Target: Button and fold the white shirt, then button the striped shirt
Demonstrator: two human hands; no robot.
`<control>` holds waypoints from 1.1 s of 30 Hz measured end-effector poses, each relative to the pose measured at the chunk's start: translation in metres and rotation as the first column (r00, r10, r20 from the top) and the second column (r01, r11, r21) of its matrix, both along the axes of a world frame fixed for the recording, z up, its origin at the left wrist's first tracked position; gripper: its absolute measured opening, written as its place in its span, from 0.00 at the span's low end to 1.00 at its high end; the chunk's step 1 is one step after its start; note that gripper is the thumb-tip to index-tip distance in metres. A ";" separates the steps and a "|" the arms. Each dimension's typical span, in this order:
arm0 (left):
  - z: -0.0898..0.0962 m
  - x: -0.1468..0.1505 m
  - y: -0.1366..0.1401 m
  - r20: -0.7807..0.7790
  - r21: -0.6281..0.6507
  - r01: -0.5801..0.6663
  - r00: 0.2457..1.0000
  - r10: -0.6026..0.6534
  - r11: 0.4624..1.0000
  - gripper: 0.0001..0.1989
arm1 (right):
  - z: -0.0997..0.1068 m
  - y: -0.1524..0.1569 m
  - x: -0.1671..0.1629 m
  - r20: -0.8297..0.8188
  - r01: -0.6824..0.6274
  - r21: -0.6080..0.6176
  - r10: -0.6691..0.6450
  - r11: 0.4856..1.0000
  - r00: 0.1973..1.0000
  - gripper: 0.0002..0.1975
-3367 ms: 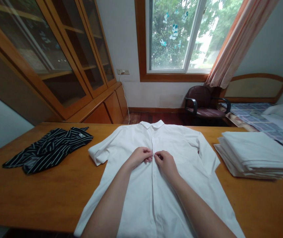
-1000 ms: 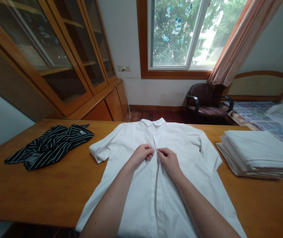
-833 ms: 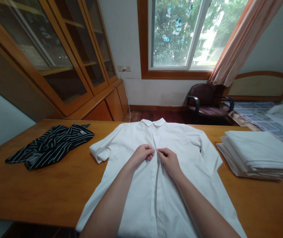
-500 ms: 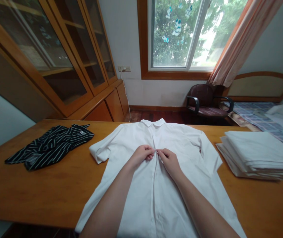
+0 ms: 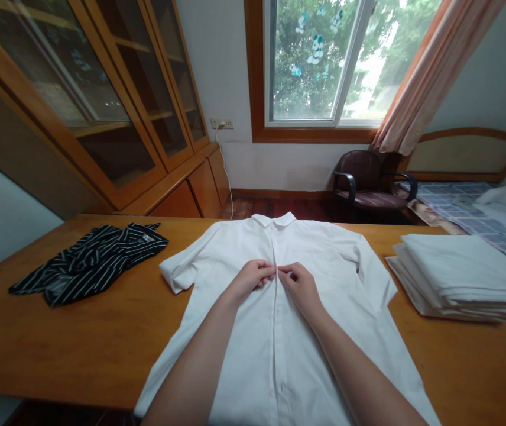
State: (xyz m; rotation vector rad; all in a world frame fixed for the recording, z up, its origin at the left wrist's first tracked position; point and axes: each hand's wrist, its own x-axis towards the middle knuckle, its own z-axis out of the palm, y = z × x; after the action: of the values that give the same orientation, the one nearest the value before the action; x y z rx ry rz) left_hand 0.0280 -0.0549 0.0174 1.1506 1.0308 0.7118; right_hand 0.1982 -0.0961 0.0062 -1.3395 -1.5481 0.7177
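A white collared shirt (image 5: pixel 244 319) lies spread front side up on the wooden table, its collar at the far edge and its sleeves out to both sides. At chest height on its button placket, my left hand (image 5: pixel 256 277) pinches the left side of the front edge. Just opposite, my right hand (image 5: pixel 298 285) pinches the same edge with thumb and forefinger, the fingertips of both hands almost meeting. Any button between them is too small to make out. Below my hands the placket runs down toward me between my forearms.
On the left of the table (image 5: pixel 80 343) lies a crumpled black garment with white stripes (image 5: pixel 93 260). A stack of folded white cloth (image 5: pixel 466 275) sits at the right. Beyond the table are a glass-door cabinet (image 5: pixel 177 198), an office chair (image 5: pixel 363 177) and a bed (image 5: pixel 466 204).
My right hand has shifted slightly left, its fingertips now right at the placket edge. My left hand stays nearly where it was, and the shirt lies as before.
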 end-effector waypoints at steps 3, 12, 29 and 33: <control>0.001 0.000 0.000 -0.020 -0.001 0.000 1.000 0.000 1.000 0.14 | 0.000 0.000 0.000 -0.006 0.003 -0.001 -0.003 1.000 1.000 0.10; -0.002 -0.002 0.001 -0.045 -0.004 0.015 0.999 -0.016 1.000 0.14 | -0.004 0.000 -0.002 0.007 0.025 -0.007 -0.025 1.000 1.000 0.12; 0.002 0.003 -0.001 -0.121 0.089 0.019 0.993 -0.008 0.996 0.15 | -0.002 -0.001 -0.004 0.051 0.016 0.023 -0.017 1.000 0.999 0.10; 0.002 0.005 -0.002 -0.162 0.152 0.014 0.987 0.011 0.988 0.13 | -0.002 -0.001 -0.004 0.063 0.025 0.020 -0.026 0.999 0.998 0.09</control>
State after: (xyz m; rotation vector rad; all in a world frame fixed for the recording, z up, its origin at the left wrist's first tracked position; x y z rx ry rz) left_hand 0.0333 -0.0572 0.0199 1.3598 1.1261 0.7145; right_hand 0.1940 -0.0975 0.0038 -1.3767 -1.5816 0.6486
